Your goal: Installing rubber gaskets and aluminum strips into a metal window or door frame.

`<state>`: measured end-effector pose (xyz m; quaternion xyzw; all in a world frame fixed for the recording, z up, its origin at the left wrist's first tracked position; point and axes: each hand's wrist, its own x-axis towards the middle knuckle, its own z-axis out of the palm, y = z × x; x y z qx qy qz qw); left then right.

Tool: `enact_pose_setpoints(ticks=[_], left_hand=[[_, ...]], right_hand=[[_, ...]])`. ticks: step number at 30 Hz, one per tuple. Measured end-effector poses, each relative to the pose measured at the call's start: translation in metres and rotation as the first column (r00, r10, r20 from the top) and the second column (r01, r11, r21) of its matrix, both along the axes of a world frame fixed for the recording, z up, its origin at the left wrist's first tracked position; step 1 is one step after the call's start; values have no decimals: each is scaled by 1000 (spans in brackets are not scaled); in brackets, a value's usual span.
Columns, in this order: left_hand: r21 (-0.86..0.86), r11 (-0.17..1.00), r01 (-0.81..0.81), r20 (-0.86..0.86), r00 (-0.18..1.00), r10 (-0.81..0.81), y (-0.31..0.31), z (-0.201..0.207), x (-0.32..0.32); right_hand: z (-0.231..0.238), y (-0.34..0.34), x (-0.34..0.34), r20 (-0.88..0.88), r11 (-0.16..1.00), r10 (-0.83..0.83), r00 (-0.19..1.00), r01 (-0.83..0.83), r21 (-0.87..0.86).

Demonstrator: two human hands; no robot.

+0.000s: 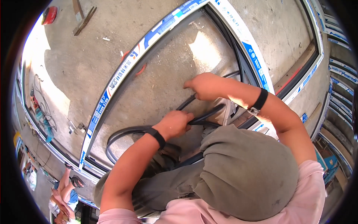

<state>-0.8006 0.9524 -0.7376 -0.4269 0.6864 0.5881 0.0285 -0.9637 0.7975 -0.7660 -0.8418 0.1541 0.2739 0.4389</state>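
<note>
A long black rubber sealing strip [185,102] runs between my two hands. My left hand [176,124] is closed around it, above the looped slack. My right hand [208,86], farther forward and to the right, grips the strip with bent fingers; its index finger points left. Past that hand, the strip continues to the inner right side of a window frame [147,40] covered in blue-and-white protective film. Black loops [123,131] of the strip lie by my left forearm, inside the frame. My fingers hide the exact grip points.
Another filmed frame [316,61] lies at the right, with stacked profiles [340,69] beyond. A teal power tool [47,128] with a cord rests at the left. A red tape roll [49,15] and wooden pieces [85,20] lie at the far left. Another person [63,196] sits at the lower left.
</note>
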Motion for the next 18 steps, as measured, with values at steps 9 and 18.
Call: enact_pose_setpoints(ticks=[9,18], left_hand=[[-300,847,-439,95,869,485,-75,47,51],[-219,852,-476,157,845,512,-88,49,61]], right_hand=[[63,-80,-10,-45,316,-800,598,485,815],[84,-68,28,117,347,-896,427,511,786]])
